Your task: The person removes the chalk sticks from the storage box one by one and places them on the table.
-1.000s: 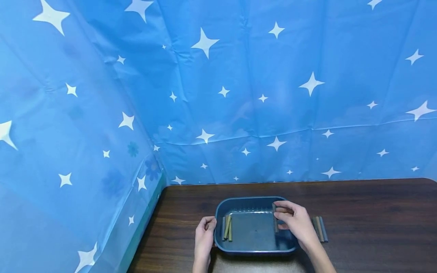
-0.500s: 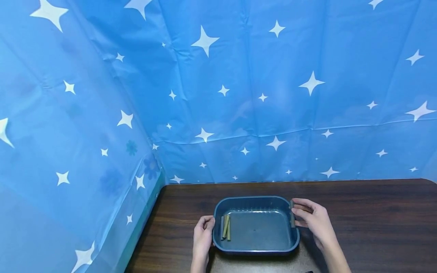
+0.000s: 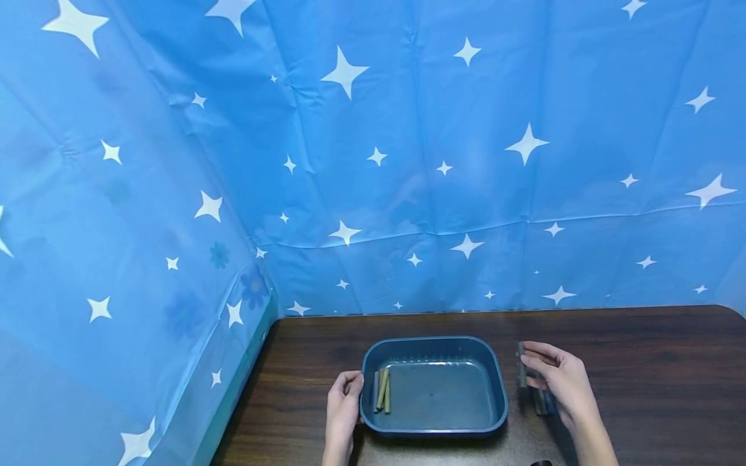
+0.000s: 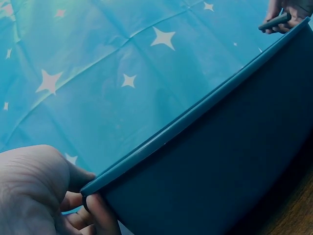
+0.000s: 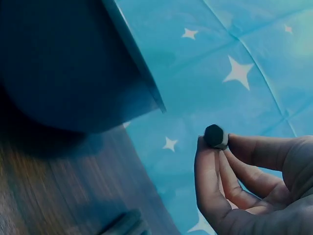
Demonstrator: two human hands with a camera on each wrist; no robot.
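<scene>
My left hand (image 3: 342, 406) pinches the left rim of a dark blue rectangular plastic basin (image 3: 445, 393); the left wrist view shows the thumb and fingers on its rim. Inside, along the left wall, lie a grey stick (image 3: 375, 391) and two olive sticks (image 3: 383, 389). Right of the basin, my right hand (image 3: 565, 380) pinches a dark grey stick (image 3: 521, 366) between thumb and fingertips, above the table. In the right wrist view the held stick (image 5: 215, 137) shows a six-sided end. More dark sticks (image 3: 543, 402) lie on the table beneath that hand, partly hidden.
The dark brown wooden table (image 3: 658, 382) extends to the right. A blue star-patterned sheet (image 3: 408, 162) hangs behind it and along the left side. A small black object (image 3: 542, 463) shows at the bottom edge of the head view.
My right hand has moved right, from over the basin's inside across its right rim, with the dark grey stick still pinched. The left hand stays on the rim.
</scene>
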